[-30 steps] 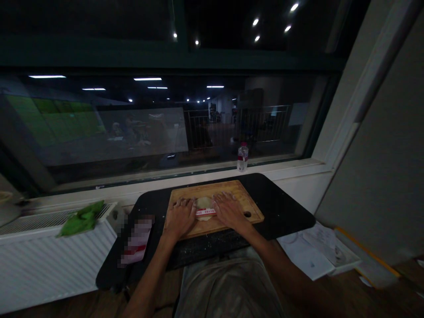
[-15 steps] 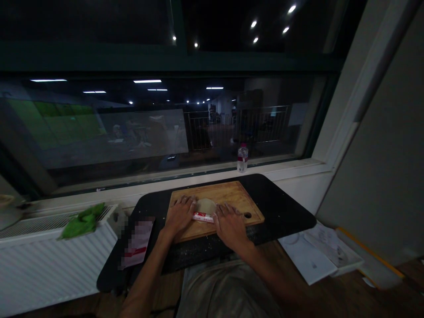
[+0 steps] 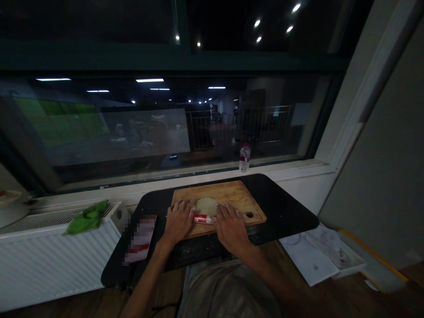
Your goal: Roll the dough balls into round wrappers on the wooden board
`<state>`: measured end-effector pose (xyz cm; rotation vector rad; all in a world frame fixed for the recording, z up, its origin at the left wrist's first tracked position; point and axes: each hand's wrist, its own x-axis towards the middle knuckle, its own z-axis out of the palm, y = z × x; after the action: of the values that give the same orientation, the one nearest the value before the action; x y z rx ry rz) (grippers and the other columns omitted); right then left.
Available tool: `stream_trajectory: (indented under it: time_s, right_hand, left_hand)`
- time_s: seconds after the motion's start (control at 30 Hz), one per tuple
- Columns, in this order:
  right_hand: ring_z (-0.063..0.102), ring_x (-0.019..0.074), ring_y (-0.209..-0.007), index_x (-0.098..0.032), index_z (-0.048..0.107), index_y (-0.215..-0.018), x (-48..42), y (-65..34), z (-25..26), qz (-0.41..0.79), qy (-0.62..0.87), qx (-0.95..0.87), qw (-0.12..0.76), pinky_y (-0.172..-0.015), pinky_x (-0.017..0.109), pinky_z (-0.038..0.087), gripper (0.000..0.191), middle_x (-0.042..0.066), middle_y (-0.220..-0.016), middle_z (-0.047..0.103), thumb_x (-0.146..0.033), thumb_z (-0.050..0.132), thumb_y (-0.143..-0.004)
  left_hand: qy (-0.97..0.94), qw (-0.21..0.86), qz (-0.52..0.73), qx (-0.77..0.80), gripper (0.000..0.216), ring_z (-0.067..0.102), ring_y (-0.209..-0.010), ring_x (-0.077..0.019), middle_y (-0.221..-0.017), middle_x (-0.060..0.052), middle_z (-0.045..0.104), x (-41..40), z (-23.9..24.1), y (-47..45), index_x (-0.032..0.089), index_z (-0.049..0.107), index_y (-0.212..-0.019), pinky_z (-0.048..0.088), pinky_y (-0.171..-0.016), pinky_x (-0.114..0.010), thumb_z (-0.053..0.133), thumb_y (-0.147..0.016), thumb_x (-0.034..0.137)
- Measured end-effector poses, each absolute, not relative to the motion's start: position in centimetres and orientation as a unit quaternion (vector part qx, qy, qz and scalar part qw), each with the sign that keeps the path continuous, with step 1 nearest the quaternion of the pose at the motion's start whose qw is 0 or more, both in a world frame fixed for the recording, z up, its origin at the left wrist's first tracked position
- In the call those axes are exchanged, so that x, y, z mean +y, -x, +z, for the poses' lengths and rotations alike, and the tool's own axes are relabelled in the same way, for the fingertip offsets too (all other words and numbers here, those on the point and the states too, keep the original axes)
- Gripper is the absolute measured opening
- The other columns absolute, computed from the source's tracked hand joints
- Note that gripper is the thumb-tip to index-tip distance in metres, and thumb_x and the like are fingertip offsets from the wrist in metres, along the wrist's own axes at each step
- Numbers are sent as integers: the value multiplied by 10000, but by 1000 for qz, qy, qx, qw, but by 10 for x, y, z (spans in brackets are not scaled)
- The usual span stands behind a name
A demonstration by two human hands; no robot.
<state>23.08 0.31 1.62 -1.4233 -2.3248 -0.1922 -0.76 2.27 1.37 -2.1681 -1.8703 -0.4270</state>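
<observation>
A pale, flattened round of dough [image 3: 207, 205] lies on the wooden cutting board [image 3: 225, 190]. Across its near part runs a rolling pin [image 3: 203, 219] with a red-and-white printed wrapping. My left hand [image 3: 180, 220] covers the pin's left end, fingers pointing forward over the board. Its right end is under my right hand [image 3: 231, 224], whose fingers also reach forward, slightly spread. Both hands bear whitish flour marks, and they hide the ends of the pin.
The board rests on a black table [image 3: 281, 207] specked with flour. A pinkish packet [image 3: 142, 238] lies at left, partly blurred. Beyond are a bottle [image 3: 244, 158] on the sill, a green cloth [image 3: 88, 217] on the radiator [image 3: 59, 260] and a white box [image 3: 311, 260] low at right.
The rolling pin has turned, now showing more red than white on top. Both hands keep to its ends. The whole view has shifted slightly.
</observation>
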Motion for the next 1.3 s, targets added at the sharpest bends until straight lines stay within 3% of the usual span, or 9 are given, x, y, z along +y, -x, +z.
stream_trajectory:
  time_s: [0.37,0.53,0.67,0.83,1.03,1.3]
  right_hand:
    - [449,335,-1599,-222,630,-1596,78,-239,34,-44,501,-844,187,-1336,590,283,555,107,-1613,646,-432,317,-1189]
    - [450,283,-1607,-245,599,-1629,111,-237,37,0,483,-862,152,-1366,536,245,597,83,-1671,592,-500,275,-1197]
    - [405,294,-1634,-272,611,-1618,136,-235,38,13,453,-881,136,-1376,552,213,573,50,-1677,590,-516,314,-1193]
    - [380,320,-1641,-303,601,-1625,164,-231,39,22,405,-905,130,-1354,586,220,547,57,-1691,572,-517,347,-1191]
    - [496,284,-1542,-287,635,-1596,174,-225,47,27,365,-921,131,-1294,500,333,500,83,-1593,663,-460,395,-1192]
    - [376,287,-1641,-270,589,-1640,136,-238,34,11,443,-885,141,-1376,509,184,594,51,-1694,570,-485,260,-1194]
  left_hand:
    - [730,133,-99,-663,545,613,-1400,-391,-1535,-178,683,41,43,-12,209,612,-1566,461,-1140,-581,273,-1173,375]
    - [718,145,-109,-672,555,609,-1408,-388,-1505,-192,706,36,41,-12,190,638,-1535,467,-1131,-562,264,-1175,384]
    - [718,154,-115,-669,573,636,-1373,-385,-1475,-209,722,32,40,-14,151,606,-1572,484,-1118,-550,274,-1171,391]
    - [717,158,-96,-672,542,639,-1380,-383,-1464,-190,732,22,42,-24,166,607,-1578,453,-1171,-563,316,-1167,367]
    - [703,159,-88,-687,558,676,-1292,-397,-1409,-230,743,15,41,-31,150,594,-1594,506,-1070,-572,316,-1157,358]
    - [720,148,-84,-672,590,645,-1319,-401,-1430,-211,735,34,38,-18,144,585,-1603,468,-1101,-583,266,-1162,370]
